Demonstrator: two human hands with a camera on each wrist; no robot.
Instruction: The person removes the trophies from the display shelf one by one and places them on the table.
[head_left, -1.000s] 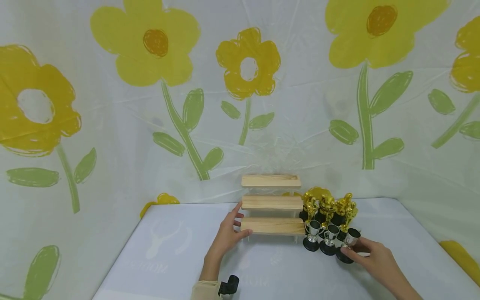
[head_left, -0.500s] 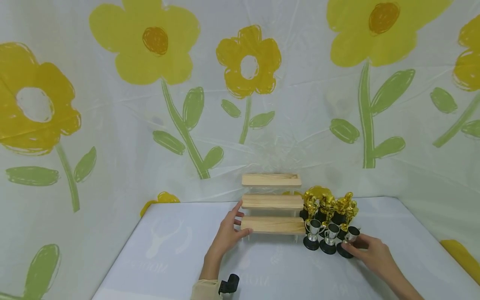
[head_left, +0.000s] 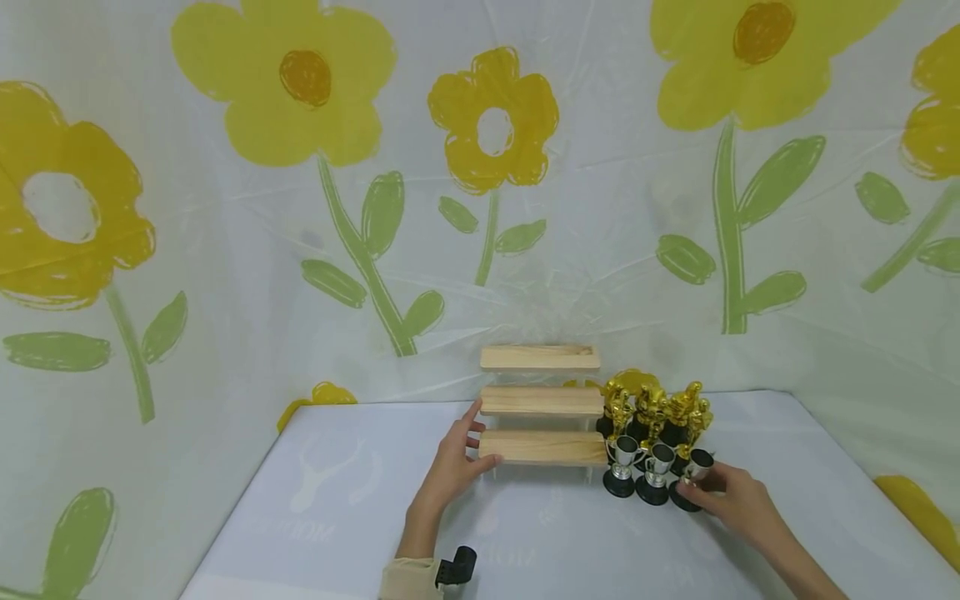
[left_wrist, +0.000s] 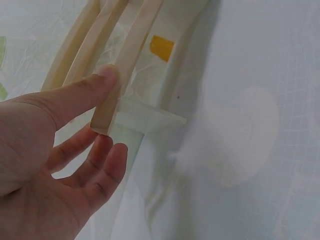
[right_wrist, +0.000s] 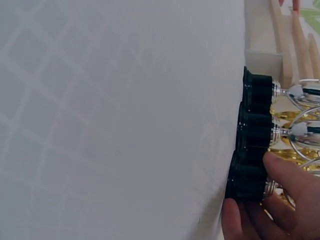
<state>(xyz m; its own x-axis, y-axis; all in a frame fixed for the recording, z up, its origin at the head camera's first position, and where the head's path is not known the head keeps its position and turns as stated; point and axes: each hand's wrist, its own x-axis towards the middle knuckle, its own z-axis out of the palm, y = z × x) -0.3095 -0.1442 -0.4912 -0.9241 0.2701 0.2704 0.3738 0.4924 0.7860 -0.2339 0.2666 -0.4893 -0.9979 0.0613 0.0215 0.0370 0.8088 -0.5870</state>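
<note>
A three-tier wooden display stand point(head_left: 542, 447) stands near the back of the table. My left hand point(head_left: 452, 467) grips the left end of its lowest shelf, the thumb on the plank point(left_wrist: 131, 50) and the fingers at its end and underside. Right of the stand, three small silver trophy cups on black bases form a front row. My right hand point(head_left: 738, 498) holds the rightmost trophy cup point(head_left: 700, 463) low, around its stem and base. In the right wrist view its black base point(right_wrist: 247, 177) touches the table beside the middle cup's base point(right_wrist: 255, 131).
Several gold figurine trophies point(head_left: 682, 406) with black bases crowd behind the silver cups, close to the stand's right end. A white tabletop point(head_left: 330, 508) reaches back to a hanging flower-print sheet point(head_left: 600, 208).
My right hand has slid the rightmost silver trophy cup slightly back, closer in line with the other two. The left hand keeps its grip on the stand.
</note>
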